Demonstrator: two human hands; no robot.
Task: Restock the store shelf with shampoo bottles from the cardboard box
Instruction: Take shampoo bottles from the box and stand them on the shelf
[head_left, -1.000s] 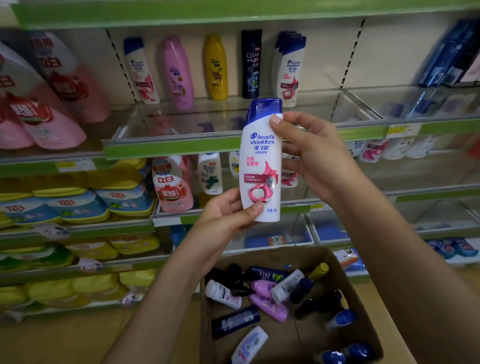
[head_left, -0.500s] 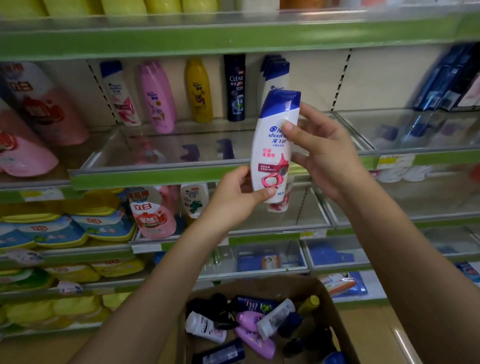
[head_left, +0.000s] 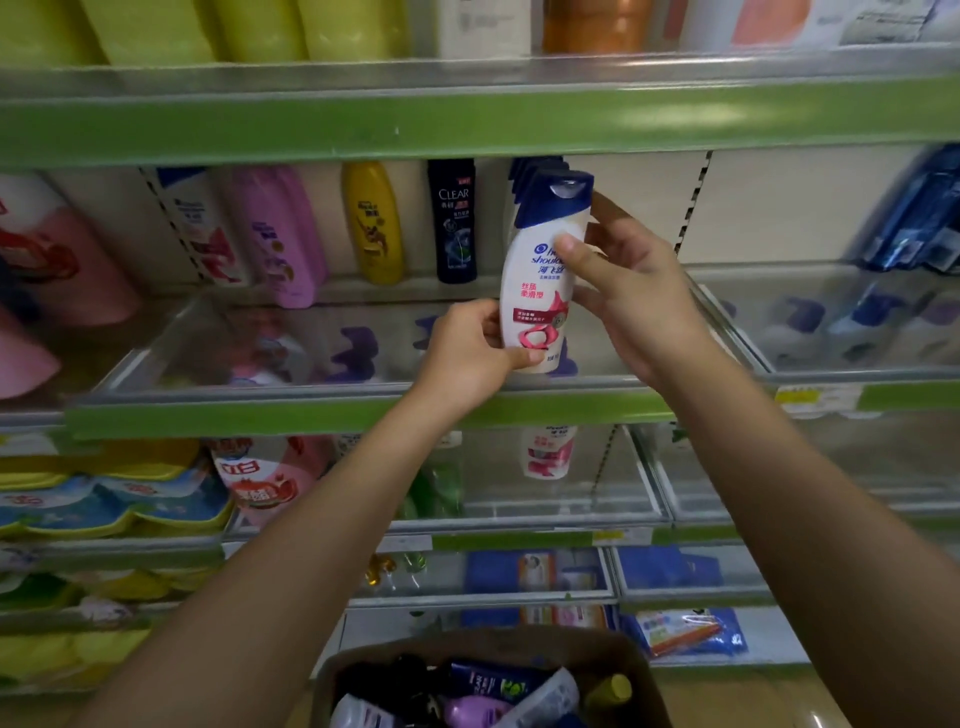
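Left to right on the glass shelf (head_left: 363, 387): pink bottle (head_left: 280, 234), yellow bottle (head_left: 373, 221), dark Clear bottle (head_left: 453, 221) standing at the back wall. Left hand (head_left: 470, 353) pinches the lower edge of the white shampoo bottle (head_left: 540, 291), thumb on its front. Bottle upright, blue cap up, held over the shelf in front of a matching row; can't tell if its base touches. Right hand (head_left: 631, 291) grips its upper part, thumb across the label. Cardboard box (head_left: 636, 654) below, bottles inside.

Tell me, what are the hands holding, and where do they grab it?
A white shampoo bottle with a blue cap. The left hand pinches its bottom end; the right hand grips its upper part.
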